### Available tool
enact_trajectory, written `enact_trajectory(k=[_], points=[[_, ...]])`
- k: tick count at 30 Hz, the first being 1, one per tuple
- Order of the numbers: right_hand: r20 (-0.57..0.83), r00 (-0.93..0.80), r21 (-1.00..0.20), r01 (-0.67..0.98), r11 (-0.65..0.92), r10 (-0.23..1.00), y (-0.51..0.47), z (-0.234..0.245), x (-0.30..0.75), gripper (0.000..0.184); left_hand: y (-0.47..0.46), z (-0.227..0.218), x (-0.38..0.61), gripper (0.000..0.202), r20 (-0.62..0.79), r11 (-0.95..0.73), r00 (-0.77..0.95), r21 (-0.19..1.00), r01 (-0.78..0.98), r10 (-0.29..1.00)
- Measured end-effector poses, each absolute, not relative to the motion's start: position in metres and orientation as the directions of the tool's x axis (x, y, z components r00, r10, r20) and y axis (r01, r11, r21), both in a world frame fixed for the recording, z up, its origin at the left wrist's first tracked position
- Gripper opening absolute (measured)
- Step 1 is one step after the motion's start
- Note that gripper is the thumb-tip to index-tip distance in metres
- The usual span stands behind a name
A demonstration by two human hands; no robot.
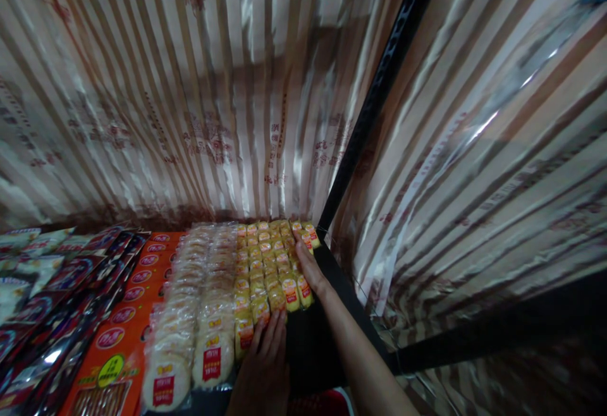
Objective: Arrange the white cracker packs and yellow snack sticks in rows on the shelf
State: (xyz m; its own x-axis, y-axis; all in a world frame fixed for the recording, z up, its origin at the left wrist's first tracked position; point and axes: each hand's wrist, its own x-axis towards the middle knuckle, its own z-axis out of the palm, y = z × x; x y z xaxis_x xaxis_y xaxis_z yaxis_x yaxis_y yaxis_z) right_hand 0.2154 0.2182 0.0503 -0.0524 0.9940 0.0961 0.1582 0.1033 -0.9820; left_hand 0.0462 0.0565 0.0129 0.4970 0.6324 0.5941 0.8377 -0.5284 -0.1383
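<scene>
Small yellow wrapped snack packs [257, 264] with red-and-white labels stand in close rows on a black shelf [313, 346]. My left hand [271, 340] lies at the front of these rows, fingers stretched forward and touching the nearest packs. Along the right side of the rows, my right hand [309, 264] reaches farther back, its fingers extended against the packs and partly hidden. Neither hand is closed around a pack. Just left of the yellow packs are two rows of round, pale rice crackers [213, 356] in clear wrappers with red labels.
Orange snack packets [114, 334] overlap in a row left of the crackers. Dark glossy packets [52, 340] and white bags [19, 289] fill the far left. A black metal post [367, 112] rises at the shelf's back right corner. Pleated striped sheeting [213, 87] hangs behind.
</scene>
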Motion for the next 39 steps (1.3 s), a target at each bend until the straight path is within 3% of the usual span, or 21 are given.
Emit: enact_trajectory(k=[10,26,39], points=[[0.061,-0.072,-0.998,0.012,0.062,0.996,0.237,0.045,0.215,0.068,0.056,0.007,0.047,0.048,0.567,-0.515,0.504,-0.156,0.843,0.651],[0.029,-0.101,-0.985,0.166,0.045,0.995,0.234,0.067,0.208,0.075,0.055,0.01,0.047,0.047,0.552,-0.514,0.509,-0.162,0.842,0.66],[0.037,-0.089,-0.976,0.212,0.055,0.995,0.245,0.05,0.212,0.072,0.055,0.013,0.047,0.045,0.559,-0.526,0.522,-0.171,0.833,0.645]])
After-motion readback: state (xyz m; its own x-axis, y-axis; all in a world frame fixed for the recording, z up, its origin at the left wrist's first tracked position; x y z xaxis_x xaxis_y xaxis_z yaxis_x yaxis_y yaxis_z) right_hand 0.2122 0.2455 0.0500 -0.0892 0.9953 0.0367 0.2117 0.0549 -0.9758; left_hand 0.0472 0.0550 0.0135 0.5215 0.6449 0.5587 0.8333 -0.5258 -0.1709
